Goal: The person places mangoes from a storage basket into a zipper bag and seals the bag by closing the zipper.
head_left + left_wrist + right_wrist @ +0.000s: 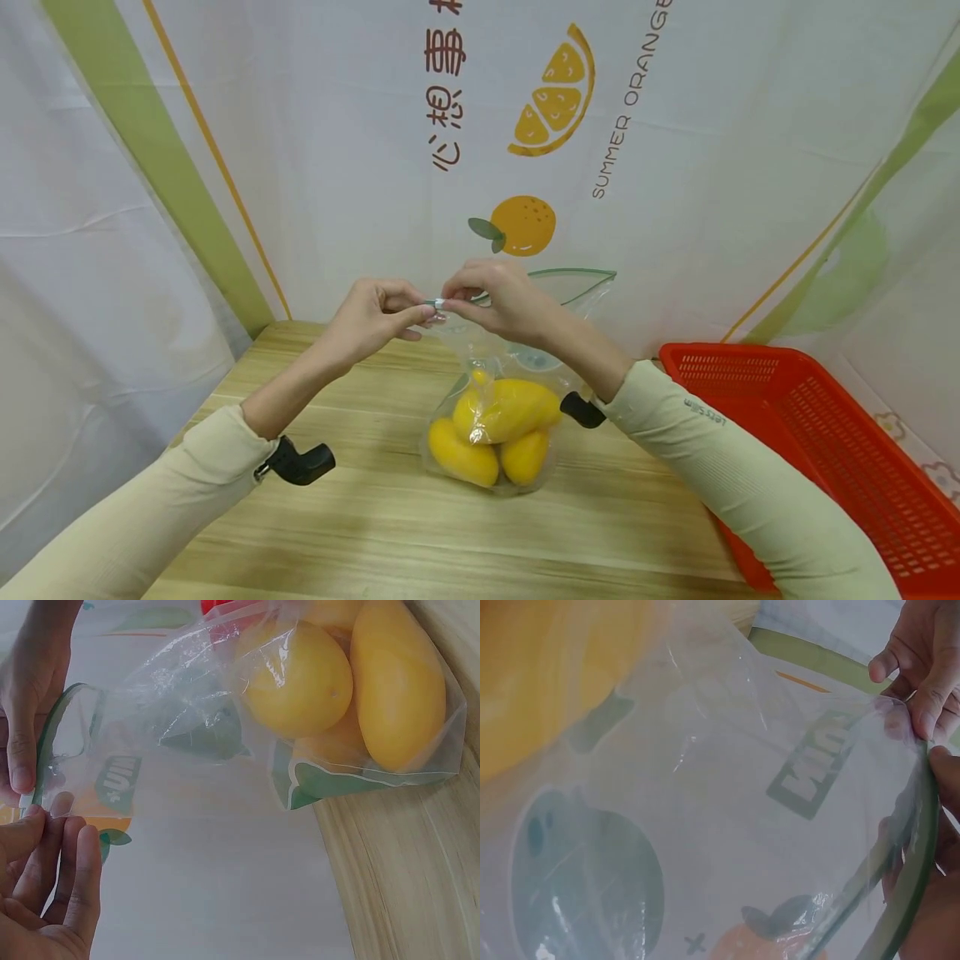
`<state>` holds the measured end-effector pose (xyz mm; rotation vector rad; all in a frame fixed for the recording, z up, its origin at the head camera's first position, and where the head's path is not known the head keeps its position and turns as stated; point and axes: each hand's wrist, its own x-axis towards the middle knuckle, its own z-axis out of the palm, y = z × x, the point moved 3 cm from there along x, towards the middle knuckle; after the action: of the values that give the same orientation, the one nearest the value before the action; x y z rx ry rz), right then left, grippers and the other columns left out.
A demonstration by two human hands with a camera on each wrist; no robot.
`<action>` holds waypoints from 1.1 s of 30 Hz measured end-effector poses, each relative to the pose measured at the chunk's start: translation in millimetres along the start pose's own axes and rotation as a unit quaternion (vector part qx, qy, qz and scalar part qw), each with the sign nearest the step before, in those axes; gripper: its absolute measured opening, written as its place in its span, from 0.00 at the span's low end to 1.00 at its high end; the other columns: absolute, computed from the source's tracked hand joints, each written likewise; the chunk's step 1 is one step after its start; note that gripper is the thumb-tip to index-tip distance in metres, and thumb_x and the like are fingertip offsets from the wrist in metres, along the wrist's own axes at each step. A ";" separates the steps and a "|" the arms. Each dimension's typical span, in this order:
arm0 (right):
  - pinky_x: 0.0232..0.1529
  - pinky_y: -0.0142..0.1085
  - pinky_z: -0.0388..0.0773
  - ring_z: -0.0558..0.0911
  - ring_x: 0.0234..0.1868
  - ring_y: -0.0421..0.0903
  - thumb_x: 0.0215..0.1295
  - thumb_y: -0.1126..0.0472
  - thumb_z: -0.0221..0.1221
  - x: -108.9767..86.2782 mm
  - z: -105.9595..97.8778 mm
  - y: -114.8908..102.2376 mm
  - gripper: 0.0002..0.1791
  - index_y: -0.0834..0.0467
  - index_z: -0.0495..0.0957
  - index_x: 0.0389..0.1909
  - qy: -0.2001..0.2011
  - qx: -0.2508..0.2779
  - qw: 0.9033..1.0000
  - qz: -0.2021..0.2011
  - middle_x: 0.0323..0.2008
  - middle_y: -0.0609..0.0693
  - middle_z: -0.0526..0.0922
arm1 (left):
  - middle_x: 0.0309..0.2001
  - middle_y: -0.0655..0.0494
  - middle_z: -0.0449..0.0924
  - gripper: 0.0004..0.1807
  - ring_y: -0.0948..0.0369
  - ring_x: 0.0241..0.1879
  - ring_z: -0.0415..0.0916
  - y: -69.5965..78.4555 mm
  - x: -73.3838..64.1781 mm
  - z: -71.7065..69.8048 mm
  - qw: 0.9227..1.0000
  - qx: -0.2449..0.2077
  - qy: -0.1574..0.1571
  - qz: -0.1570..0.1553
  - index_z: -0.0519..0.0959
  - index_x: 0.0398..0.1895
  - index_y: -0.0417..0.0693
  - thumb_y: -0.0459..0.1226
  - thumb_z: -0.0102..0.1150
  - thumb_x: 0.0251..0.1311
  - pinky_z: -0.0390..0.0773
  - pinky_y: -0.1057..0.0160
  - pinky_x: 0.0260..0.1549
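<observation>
A clear zip bag (572,272) with a green seal strip stands on the wooden table, its mouth gaping on the right side. Several yellow mangoes (510,410) lie in its bottom. My left hand (371,318) pinches the left top corner of the bag between thumb and fingers. Right beside it, my right hand (504,302) pinches the seal at a small white slider (439,304). The fingertips of both hands nearly meet there. In the right wrist view, green printing shows on the film, and the seal's two edges stand apart beyond the right hand.
A red plastic basket (750,354) stands at the right of the wooden table (360,500). Behind the table hangs a white curtain (337,150) printed with oranges and lettering. Black wrist mounts (303,462) are strapped to both forearms.
</observation>
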<state>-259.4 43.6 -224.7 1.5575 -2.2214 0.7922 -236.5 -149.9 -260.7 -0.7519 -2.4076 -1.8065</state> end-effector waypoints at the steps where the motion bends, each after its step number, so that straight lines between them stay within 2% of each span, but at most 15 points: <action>1: 0.39 0.31 0.79 0.79 0.34 0.41 0.67 0.67 0.67 0.2 0.5 -0.2 0.02 0.62 0.86 0.36 -0.004 -0.001 1.000 0.004 0.33 0.47 0.84 | 0.39 0.40 0.87 0.06 0.41 0.44 0.84 -0.3 0.0 0.1 1.000 -0.002 -0.002 -0.001 0.84 0.41 0.29 0.27 0.61 0.69 0.88 0.54 0.38; 12: 0.40 0.30 0.78 0.78 0.35 0.43 0.69 0.66 0.64 -0.5 2.1 -4.0 0.02 0.61 0.83 0.36 -0.032 -0.022 0.999 0.019 0.33 0.47 0.81 | 0.39 0.40 0.87 0.06 0.46 0.43 0.85 0.4 -1.5 -0.5 1.000 0.002 -0.016 0.003 0.84 0.40 0.30 0.28 0.61 0.69 0.88 0.52 0.39; 21: 0.39 0.31 0.78 0.77 0.34 0.44 0.68 0.67 0.64 -2.8 1.6 -3.8 0.02 0.61 0.82 0.34 -0.026 -0.019 0.999 0.014 0.32 0.48 0.80 | 0.39 0.39 0.87 0.06 0.50 0.40 0.86 -1.4 -2.9 -3.1 1.000 0.006 -0.013 0.001 0.83 0.40 0.30 0.28 0.61 0.69 0.87 0.48 0.40; 33: 0.38 0.32 0.78 0.77 0.34 0.44 0.67 0.68 0.65 -6.4 -0.6 -3.3 0.02 0.61 0.82 0.34 -0.012 -0.031 0.999 -0.008 0.31 0.49 0.80 | 0.39 0.40 0.87 0.06 0.50 0.40 0.85 -1.3 -2.5 -2.5 1.000 0.000 -0.009 -0.004 0.84 0.41 0.30 0.28 0.62 0.69 0.87 0.50 0.39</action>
<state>-254.1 48.0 -226.8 1.5623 -2.2250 0.6979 -235.4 -153.4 -261.8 -0.7631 -2.4259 -1.8107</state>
